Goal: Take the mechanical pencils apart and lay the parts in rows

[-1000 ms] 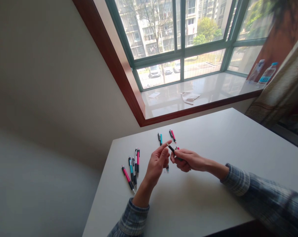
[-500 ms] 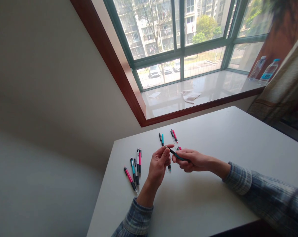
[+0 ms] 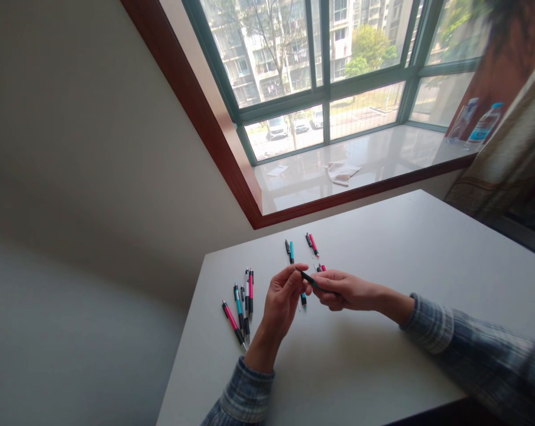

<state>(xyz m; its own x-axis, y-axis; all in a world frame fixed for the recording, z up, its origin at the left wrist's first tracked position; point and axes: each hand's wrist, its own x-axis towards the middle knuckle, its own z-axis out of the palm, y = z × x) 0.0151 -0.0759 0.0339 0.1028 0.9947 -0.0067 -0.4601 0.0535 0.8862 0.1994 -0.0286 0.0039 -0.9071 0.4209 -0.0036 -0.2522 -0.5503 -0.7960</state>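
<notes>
Plaid sleeves (image 3: 431,319) are coming in from the bottom and right. Right hand (image 3: 344,291) is gripping a black-and-teal pen (image 3: 310,278), fingers curling round the barrel, while the left hand (image 3: 279,299) is pinching its tip end between thumb and forefinger. So the pen's basically hanging between both hands, above the white table (image 3: 360,367). A bunch of pens (image 3: 238,305) is lying left of the left hand. Farther back, pink and black pen pieces (image 3: 314,244) are lying around, and two bottles (image 3: 483,127) are standing on the windowsill (image 3: 302,192).

The white table (image 3: 360,361) carries pens (image 3: 239,309) bunched near its left edge. Pen parts (image 3: 314,244) lie toward its far edge.
</notes>
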